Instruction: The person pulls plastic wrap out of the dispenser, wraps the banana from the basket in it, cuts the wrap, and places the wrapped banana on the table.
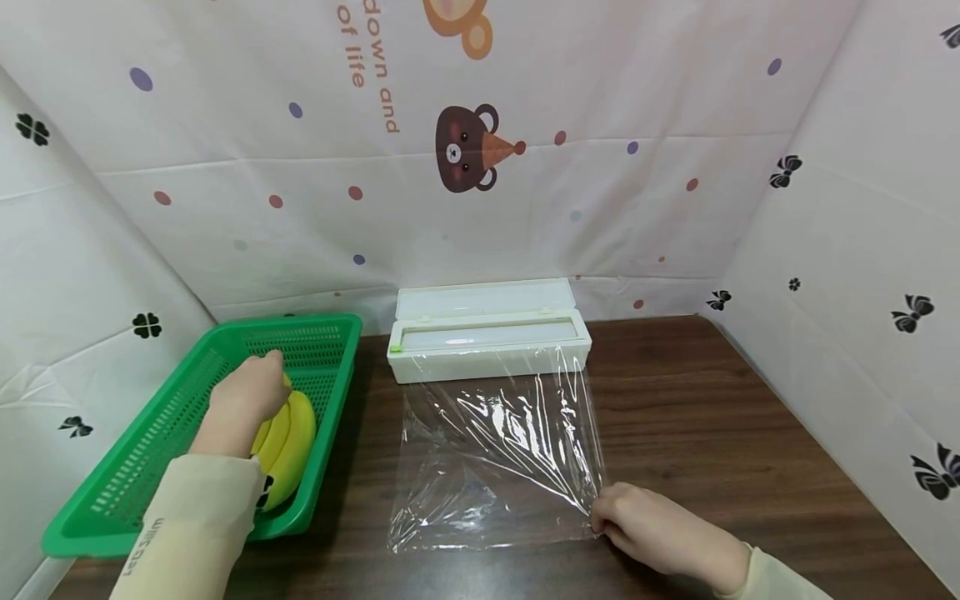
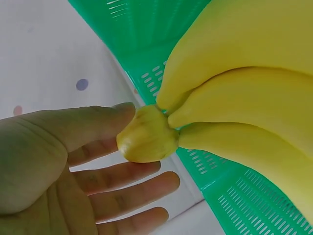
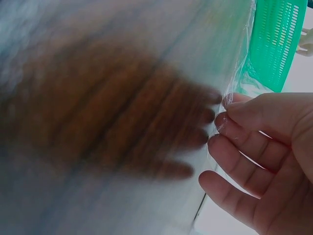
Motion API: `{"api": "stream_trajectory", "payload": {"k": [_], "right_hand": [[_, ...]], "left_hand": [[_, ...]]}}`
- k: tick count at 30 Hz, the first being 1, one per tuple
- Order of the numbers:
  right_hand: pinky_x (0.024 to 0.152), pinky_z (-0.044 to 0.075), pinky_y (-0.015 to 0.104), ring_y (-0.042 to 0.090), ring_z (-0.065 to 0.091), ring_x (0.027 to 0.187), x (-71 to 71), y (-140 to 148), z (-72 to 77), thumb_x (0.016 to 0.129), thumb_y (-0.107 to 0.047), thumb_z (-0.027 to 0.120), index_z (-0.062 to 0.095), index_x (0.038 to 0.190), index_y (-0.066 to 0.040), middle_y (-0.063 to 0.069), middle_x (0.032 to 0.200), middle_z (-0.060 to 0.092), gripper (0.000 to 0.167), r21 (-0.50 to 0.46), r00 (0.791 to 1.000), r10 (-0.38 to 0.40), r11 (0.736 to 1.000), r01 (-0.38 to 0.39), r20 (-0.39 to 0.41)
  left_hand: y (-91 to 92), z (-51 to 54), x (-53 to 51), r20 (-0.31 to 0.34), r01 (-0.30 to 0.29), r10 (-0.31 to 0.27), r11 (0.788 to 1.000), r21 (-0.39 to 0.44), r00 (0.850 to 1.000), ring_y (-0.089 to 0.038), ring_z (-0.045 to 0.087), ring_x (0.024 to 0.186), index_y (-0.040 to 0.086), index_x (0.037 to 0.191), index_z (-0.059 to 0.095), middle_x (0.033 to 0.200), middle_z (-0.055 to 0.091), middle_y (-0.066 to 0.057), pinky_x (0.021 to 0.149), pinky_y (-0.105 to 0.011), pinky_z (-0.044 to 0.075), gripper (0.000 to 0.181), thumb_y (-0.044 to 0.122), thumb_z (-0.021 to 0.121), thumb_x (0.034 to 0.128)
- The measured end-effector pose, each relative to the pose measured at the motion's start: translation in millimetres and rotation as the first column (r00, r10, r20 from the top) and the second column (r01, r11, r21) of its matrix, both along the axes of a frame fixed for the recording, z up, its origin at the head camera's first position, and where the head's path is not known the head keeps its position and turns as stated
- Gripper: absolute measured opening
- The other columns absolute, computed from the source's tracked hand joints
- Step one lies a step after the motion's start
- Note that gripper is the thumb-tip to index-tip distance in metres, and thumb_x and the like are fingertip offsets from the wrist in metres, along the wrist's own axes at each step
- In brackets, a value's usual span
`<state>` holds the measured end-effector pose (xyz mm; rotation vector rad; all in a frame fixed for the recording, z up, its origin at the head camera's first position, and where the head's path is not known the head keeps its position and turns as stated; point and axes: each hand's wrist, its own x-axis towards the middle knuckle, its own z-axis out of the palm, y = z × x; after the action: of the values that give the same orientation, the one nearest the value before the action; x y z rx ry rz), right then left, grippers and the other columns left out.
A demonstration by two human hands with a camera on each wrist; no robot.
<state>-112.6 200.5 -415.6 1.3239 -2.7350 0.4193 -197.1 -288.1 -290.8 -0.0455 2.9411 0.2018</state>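
Note:
A bunch of yellow bananas [image 1: 288, 442] is in the green basket [image 1: 347, 400] on the left. My left hand [image 1: 250, 387] is over the basket, and in the left wrist view its thumb and index finger pinch the bunch's stem end [image 2: 149, 134]. Clear plastic wrap [image 1: 480, 492] stretches from a white dispenser box [image 1: 487, 360] across the table toward me. At the sheet's near right corner, my right hand [image 1: 652, 527] pinches the film's edge between thumb and fingertips. Creases run through the film from that corner back to the box.
Behind its body, the dispenser's lid [image 1: 483, 298] stands raised against the patterned backdrop [image 1: 600, 208]. A brown wooden table [image 1: 675, 408] lies beneath everything. White patterned sheets close off the left and right sides.

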Motion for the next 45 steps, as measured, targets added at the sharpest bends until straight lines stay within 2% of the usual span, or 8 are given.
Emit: {"api": "stream_trajectory", "payload": {"k": [4, 12, 18, 22, 25, 30, 35, 45], "right_hand": [[0.063, 0.047, 0.018, 0.001, 0.055, 0.075, -0.2, 0, 0.4, 0.077, -0.001, 0.069, 0.064, 0.076, -0.020, -0.014, 0.079, 0.058, 0.019, -0.002, 1.000, -0.001, 1.000, 0.001, 0.001], [0.063, 0.047, 0.018, 0.001, 0.055, 0.076, -0.8, 0, 0.0, 0.077, -0.001, 0.068, 0.065, 0.077, -0.019, -0.014, 0.079, 0.059, 0.019, -0.004, 1.000, 0.001, 1.000, -0.001, -0.003], [0.063, 0.047, 0.017, 0.001, 0.055, 0.075, -0.8, 0, -1.1, 0.077, -0.001, 0.069, 0.064, 0.077, -0.019, -0.014, 0.079, 0.059, 0.019, -0.015, 1.000, 0.015, 1.000, -0.016, -0.025], [0.063, 0.046, 0.016, 0.000, 0.055, 0.075, -0.6, 1, -1.7, 0.076, -0.001, 0.069, 0.064, 0.077, -0.020, -0.014, 0.079, 0.059, 0.020, -0.025, 0.999, 0.024, 0.999, -0.025, -0.043], [0.062, 0.046, 0.016, 0.000, 0.055, 0.075, -0.6, 1, -1.8, 0.076, -0.001, 0.069, 0.064, 0.077, -0.020, -0.014, 0.079, 0.059, 0.020, -0.028, 0.999, 0.021, 0.999, -0.022, -0.048], [0.063, 0.047, 0.017, 0.000, 0.055, 0.075, -0.2, 1, -1.4, 0.076, -0.001, 0.069, 0.065, 0.077, -0.020, -0.014, 0.079, 0.059, 0.020, -0.022, 0.999, 0.012, 1.000, -0.013, -0.044], [0.064, 0.047, 0.017, 0.000, 0.056, 0.075, -0.1, 1, -0.7, 0.077, -0.002, 0.069, 0.065, 0.078, -0.020, -0.014, 0.079, 0.060, 0.019, -0.017, 1.000, 0.008, 1.000, -0.008, -0.025], [0.065, 0.048, 0.016, 0.001, 0.056, 0.076, 0.7, 2, -1.9, 0.076, -0.001, 0.070, 0.065, 0.078, -0.020, -0.014, 0.080, 0.060, 0.019, -0.020, 0.998, 0.016, 1.000, -0.017, -0.060]], "left_hand": [[-1.0, 0.0, -1.0, -0.019, 0.001, -0.001, 1.000, 0.002, 1.000, -0.044, 0.056, 0.097, -0.017, 0.137, 0.025, 0.125, 0.044, -0.042, 0.064, -0.042, 0.048, 0.057, 0.008, 0.049, 0.0926], [0.0, 0.1, 0.1, -0.026, 0.012, -0.011, 1.000, 0.025, 1.000, -0.053, 0.047, 0.110, -0.020, 0.136, 0.024, 0.127, 0.039, -0.044, 0.077, -0.054, 0.049, 0.063, 0.010, 0.055, 0.0914], [0.0, -0.2, 0.3, -0.019, 0.016, -0.015, 0.998, 0.065, 1.000, -0.040, 0.059, 0.090, -0.023, 0.136, 0.019, 0.115, 0.050, -0.041, 0.069, -0.045, 0.051, 0.065, 0.007, 0.054, 0.0903], [-0.4, 0.1, 0.9, -0.033, 0.019, -0.017, 0.997, 0.079, 0.999, -0.029, 0.057, 0.076, -0.023, 0.135, 0.022, 0.103, 0.056, -0.035, 0.063, -0.039, 0.049, 0.065, 0.007, 0.056, 0.0887], [-0.4, 2.0, 2.4, -0.051, 0.025, -0.021, 0.996, 0.082, 0.998, -0.028, 0.054, 0.074, -0.022, 0.133, 0.025, 0.096, 0.057, -0.030, 0.062, -0.038, 0.048, 0.064, 0.008, 0.058, 0.0877], [0.9, 7.8, 7.3, -0.067, 0.023, -0.017, 0.996, 0.089, 0.998, -0.027, 0.053, 0.071, -0.017, 0.119, 0.039, 0.088, 0.057, -0.023, 0.059, -0.036, 0.046, 0.047, 0.012, 0.061, 0.0873], [3.8, 13.3, 12.0, -0.081, 0.020, -0.013, 0.996, 0.087, 0.997, -0.025, 0.051, 0.067, -0.012, 0.109, 0.042, 0.079, 0.053, -0.018, 0.056, -0.033, 0.044, 0.037, 0.013, 0.059, 0.0881], [3.4, 17.0, 13.5, -0.122, 0.023, -0.012, 0.995, 0.092, 0.992, -0.027, 0.051, 0.070, -0.009, 0.104, 0.044, 0.092, 0.054, -0.026, 0.055, -0.032, 0.043, 0.033, 0.016, 0.059, 0.0875]]}}
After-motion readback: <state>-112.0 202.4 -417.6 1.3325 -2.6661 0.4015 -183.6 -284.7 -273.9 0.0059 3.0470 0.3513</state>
